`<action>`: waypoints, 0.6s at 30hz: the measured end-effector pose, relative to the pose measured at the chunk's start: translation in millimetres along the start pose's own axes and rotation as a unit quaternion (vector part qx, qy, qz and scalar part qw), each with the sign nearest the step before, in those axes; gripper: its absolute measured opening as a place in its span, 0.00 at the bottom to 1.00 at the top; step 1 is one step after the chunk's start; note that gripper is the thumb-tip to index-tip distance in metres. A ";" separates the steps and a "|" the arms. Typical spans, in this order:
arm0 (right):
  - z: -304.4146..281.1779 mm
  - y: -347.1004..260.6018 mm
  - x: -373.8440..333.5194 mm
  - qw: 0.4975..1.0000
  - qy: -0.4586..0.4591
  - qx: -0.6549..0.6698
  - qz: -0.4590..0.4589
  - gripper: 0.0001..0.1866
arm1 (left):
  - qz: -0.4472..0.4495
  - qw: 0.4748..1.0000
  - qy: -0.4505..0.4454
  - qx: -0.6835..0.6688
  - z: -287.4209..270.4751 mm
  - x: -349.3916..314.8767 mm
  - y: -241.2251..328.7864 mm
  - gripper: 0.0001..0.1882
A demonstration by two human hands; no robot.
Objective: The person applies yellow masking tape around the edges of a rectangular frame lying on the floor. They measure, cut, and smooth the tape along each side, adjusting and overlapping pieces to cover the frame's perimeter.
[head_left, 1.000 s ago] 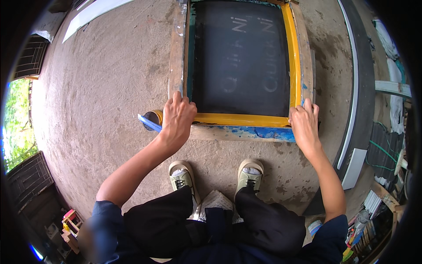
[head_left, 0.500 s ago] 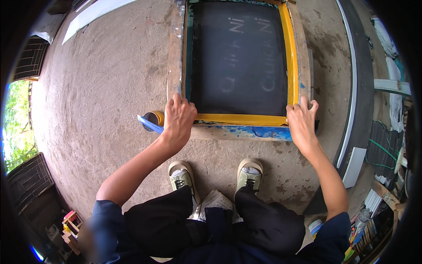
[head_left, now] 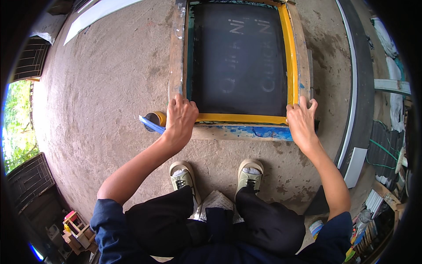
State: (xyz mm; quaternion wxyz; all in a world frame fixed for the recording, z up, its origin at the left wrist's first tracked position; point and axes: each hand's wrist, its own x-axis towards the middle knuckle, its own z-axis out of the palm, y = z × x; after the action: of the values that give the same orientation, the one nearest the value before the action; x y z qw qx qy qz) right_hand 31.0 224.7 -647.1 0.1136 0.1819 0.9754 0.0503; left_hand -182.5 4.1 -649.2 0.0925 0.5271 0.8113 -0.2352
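Observation:
A screen-printing frame [head_left: 176, 61] of paint-stained wood lies in front of me. Its dark mesh [head_left: 239, 61] carries faint pale lettering, with yellow tape [head_left: 241, 118] along the right and near edges. My left hand [head_left: 179, 122] is closed around the near left corner, fingers bent over the rail. At the near right corner, my right hand [head_left: 303, 125] grips the frame the same way. Blue paint smears the near rail between them. What lies under the frame is hidden.
Beside my left wrist stands a yellow cup [head_left: 161, 118] with a blue strip-like tool [head_left: 151, 125] across it. My shoes [head_left: 249, 176] are on the concrete floor just below the frame. A long dark board with a pale edge [head_left: 361, 88] runs along the right; clutter lies beyond it.

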 end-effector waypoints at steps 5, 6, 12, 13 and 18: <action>-0.3 -2.7 0.2 1.000 -0.001 -0.012 0.005 0.07 | -0.009 1.000 0.004 0.022 -2.2 3.6 3.3 0.10; -0.2 -3.2 0.5 1.000 -0.003 -0.017 0.005 0.08 | -0.021 0.999 0.016 0.029 -1.9 4.8 4.4 0.10; 0.8 -3.0 1.8 0.999 -0.024 -0.042 0.005 0.17 | -0.022 0.997 -0.010 0.079 0.8 7.7 9.2 0.11; 0.8 -3.3 2.8 0.999 -0.011 -0.033 0.010 0.19 | -0.023 0.997 -0.015 0.076 0.6 8.1 8.8 0.11; -1.4 0.3 5.6 1.000 -0.017 -0.009 0.001 0.18 | -0.004 0.996 -0.072 0.052 -7.3 9.1 3.1 0.14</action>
State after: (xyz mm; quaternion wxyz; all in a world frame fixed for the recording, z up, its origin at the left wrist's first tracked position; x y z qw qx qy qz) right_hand 25.6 226.9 -646.8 0.1315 0.1828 0.9727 0.0566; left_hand -182.9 16.0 -647.3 0.1225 0.5096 0.7915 -0.3144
